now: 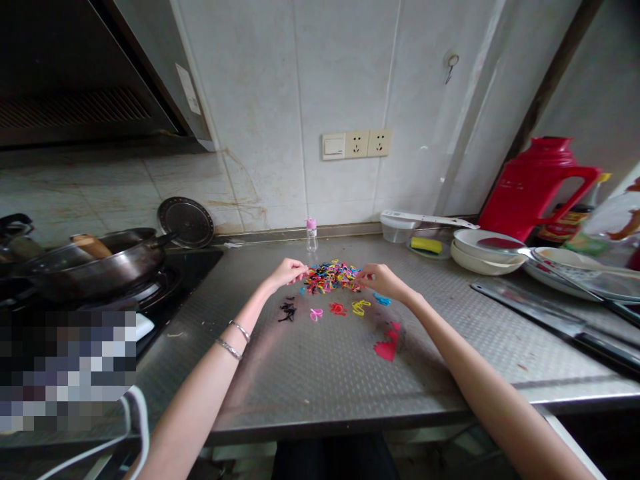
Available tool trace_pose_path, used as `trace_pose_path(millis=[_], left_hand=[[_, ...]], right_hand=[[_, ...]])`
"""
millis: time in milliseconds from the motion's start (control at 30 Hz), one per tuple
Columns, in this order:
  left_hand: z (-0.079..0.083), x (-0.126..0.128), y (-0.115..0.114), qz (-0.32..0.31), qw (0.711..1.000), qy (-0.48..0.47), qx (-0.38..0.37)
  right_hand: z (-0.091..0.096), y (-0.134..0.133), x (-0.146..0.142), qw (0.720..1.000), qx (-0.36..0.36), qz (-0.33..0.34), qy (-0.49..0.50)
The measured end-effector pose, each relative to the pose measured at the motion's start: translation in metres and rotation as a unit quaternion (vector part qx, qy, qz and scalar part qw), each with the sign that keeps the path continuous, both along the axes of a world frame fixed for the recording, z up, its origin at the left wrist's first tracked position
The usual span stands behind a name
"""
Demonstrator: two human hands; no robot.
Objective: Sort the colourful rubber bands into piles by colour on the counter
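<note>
Two bare forearms are stretching out from the bottom of the view over the grey textured steel countertop [325, 373], the left one wearing two thin silver bangles [235, 339]. The left hand [286, 273] is resting at the left edge of the heap of small multicoloured elastic hair bands [331, 277], its fingertips pressed together in a pinch at the edge of the heap (whether a band is actually caught between them is too small to tell). The right hand [381, 280] is touching the right edge of the same heap, fingers curled and pinched in the same way.

The heap is lying in the middle of the countertop, towards the wall. Just in front of it, little sorted groups are sitting in a row: black bands [287, 311], pink bands [315, 314], red bands [338, 309], yellow bands [361, 307] and blue bands [382, 299]. A small clear bottle with a pink cap [311, 234] is standing behind the heap. A dark metal wok [90, 261] is sitting on the stove at the left, and a red plastic thermos jug [535, 187] is standing at the right behind stacked white bowls [483, 251].
</note>
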State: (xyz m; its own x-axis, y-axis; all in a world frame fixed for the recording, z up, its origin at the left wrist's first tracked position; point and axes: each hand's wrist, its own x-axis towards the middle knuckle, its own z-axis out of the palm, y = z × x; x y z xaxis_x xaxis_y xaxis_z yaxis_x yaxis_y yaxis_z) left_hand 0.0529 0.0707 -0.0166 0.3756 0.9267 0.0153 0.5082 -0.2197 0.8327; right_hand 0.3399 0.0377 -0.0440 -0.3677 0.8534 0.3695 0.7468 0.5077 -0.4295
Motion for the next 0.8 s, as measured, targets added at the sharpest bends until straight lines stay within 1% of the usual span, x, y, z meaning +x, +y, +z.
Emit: trace_pose_path(millis=[100, 200, 267, 367, 467, 533, 600, 800], left_hand=[[0.000, -0.001, 0.001, 0.005, 1.000, 0.006, -0.001], [-0.002, -0.003, 0.002, 0.009, 1.000, 0.009, 0.002], [-0.004, -0.004, 0.003, 0.010, 1.000, 0.011, 0.002], [-0.008, -0.007, 0.006, 0.003, 1.000, 0.018, 0.002], [-0.012, -0.009, 0.008, -0.002, 0.999, 0.037, 0.003], [-0.014, -0.010, 0.009, -0.002, 0.999, 0.054, 0.003], [-0.015, -0.013, 0.011, -0.007, 0.997, 0.074, 0.007], [-0.017, -0.022, 0.017, -0.050, 0.989, 0.132, 0.043]], right_hand=[[0.008, 0.004, 0.025, 0.998, -0.060, -0.022, 0.022], [0.013, 0.004, 0.049, 0.986, -0.165, -0.027, 0.030], [0.013, 0.003, 0.061, 0.974, -0.223, -0.021, 0.027], [0.010, 0.004, 0.070, 0.963, -0.268, -0.024, 0.024], [0.005, 0.005, 0.071, 0.954, -0.297, -0.018, 0.019], [0.003, 0.006, 0.070, 0.950, -0.310, -0.016, 0.017], [0.002, 0.006, 0.070, 0.953, -0.301, -0.025, 0.027], [0.003, 0.011, 0.069, 0.973, -0.209, -0.067, 0.072]])
